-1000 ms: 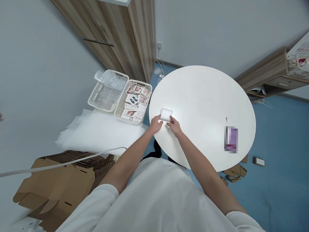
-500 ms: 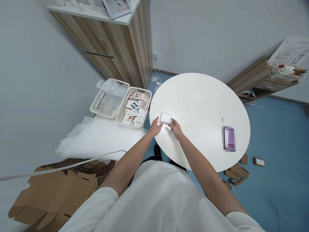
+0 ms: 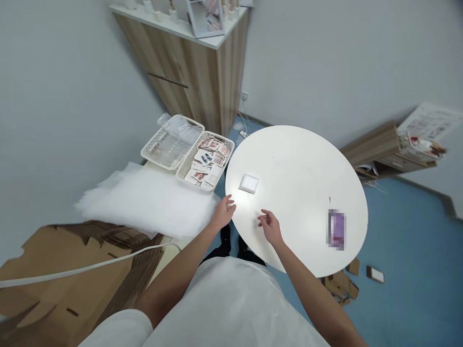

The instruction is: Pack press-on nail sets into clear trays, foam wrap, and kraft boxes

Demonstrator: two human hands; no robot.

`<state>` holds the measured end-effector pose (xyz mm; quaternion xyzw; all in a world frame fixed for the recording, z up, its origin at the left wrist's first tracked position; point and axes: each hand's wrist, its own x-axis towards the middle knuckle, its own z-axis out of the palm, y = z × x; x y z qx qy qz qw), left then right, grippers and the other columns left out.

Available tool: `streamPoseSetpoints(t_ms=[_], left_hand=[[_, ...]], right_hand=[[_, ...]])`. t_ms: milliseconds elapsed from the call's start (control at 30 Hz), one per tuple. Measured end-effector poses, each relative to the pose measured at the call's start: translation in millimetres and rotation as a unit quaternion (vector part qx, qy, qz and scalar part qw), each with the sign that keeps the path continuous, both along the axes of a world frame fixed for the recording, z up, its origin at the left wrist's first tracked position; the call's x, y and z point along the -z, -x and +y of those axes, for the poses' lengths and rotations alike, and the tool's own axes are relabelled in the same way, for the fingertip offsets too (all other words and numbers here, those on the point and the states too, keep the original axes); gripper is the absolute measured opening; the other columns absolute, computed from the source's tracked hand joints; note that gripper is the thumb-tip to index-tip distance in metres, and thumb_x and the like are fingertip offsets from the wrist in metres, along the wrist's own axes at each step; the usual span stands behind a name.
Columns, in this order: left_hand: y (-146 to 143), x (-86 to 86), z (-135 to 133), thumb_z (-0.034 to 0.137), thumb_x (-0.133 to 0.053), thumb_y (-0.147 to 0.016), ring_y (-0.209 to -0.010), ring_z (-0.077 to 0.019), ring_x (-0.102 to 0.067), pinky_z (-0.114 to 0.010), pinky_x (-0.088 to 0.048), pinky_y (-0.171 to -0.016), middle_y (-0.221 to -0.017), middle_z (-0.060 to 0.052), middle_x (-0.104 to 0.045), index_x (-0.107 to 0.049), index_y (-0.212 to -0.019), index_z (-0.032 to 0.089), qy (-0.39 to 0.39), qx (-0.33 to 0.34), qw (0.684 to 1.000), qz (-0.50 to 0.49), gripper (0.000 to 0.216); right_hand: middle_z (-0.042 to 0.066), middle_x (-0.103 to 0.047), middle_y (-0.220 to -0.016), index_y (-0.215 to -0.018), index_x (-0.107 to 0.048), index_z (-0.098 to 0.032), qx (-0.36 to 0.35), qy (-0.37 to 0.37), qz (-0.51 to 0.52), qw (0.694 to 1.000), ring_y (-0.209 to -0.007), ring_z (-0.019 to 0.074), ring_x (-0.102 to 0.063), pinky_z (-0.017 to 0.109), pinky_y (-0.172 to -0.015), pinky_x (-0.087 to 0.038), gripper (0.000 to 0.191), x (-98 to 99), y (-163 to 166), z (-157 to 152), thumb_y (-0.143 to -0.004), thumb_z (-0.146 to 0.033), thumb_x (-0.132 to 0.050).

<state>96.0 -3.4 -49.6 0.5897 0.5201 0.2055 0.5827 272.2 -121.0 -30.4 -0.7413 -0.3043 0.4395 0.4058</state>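
Note:
A small white rectangular packet [image 3: 249,183], wrapped in something translucent, lies flat on the round white table [image 3: 300,159]. Neither hand touches it. My left hand [image 3: 223,212] hovers at the table's left edge, just below the packet, its fingers loosely bent, apart and holding nothing. Over the near part of the table is my right hand [image 3: 270,226], also bare, with thumb and fingers apart. Beside my left forearm spreads a pile of white translucent foam sheets [image 3: 144,200].
Two white baskets stand left of the table: one with clear plastic pieces [image 3: 170,144], the other with printed cards [image 3: 205,161]. Flattened cardboard boxes [image 3: 72,270] and a white cable [image 3: 108,260] are at lower left. A purple blurred item [image 3: 337,229] lies on the table; small boxes [image 3: 340,286] are on the floor.
Both hands have let go of the white packet and drawn back toward my body, moving apart. The packet stays on the table. The view has shifted and tilted slightly.

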Motion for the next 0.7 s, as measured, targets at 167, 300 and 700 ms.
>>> streamPoseSetpoints(t_ms=[167, 300, 700], left_hand=[[33.0, -9.8, -51.5, 0.03, -0.049, -0.08, -0.078, -0.0139, -0.06, -0.03, -0.049, -0.073, -0.104, -0.008, -0.059, -0.042, -0.121, 0.02, -0.036, -0.099, 0.994, 0.03, 0.043], [62.8, -12.5, -99.4, 0.033, -0.049, -0.079, -0.072, -0.0116, -0.059, -0.029, -0.049, -0.07, -0.103, -0.007, -0.057, -0.037, -0.123, 0.022, -0.05, -0.244, 0.967, 0.059, 0.047], [182.4, -45.3, -203.5, 0.033, -0.049, -0.075, -0.11, -0.0264, -0.045, -0.043, -0.036, -0.091, -0.113, -0.011, -0.053, -0.051, -0.109, 0.019, -0.083, -0.49, 0.797, 0.343, 0.036]], right_hand=[[0.001, -0.057, -0.071, -0.104, -0.052, -0.022, -0.136, -0.013, 0.013, 0.991, -0.057, 0.014, -0.053, 0.03, -0.056, -0.048, 0.035, -2.7, 11.5, -0.3, -0.076, -0.043, -0.047], [0.0, -0.055, -0.066, -0.104, -0.053, -0.022, -0.268, -0.044, 0.026, 0.962, -0.057, 0.0147, -0.052, 0.031, -0.056, -0.047, 0.039, 2.0, 34.8, 13.4, -0.075, -0.047, -0.049], [0.002, -0.061, -0.08, -0.106, -0.054, -0.02, -0.591, -0.15, -0.165, 0.775, -0.066, 0.0148, -0.055, 0.028, -0.064, -0.042, 0.035, -16.0, 169.7, 56.4, -0.077, -0.038, -0.05]])
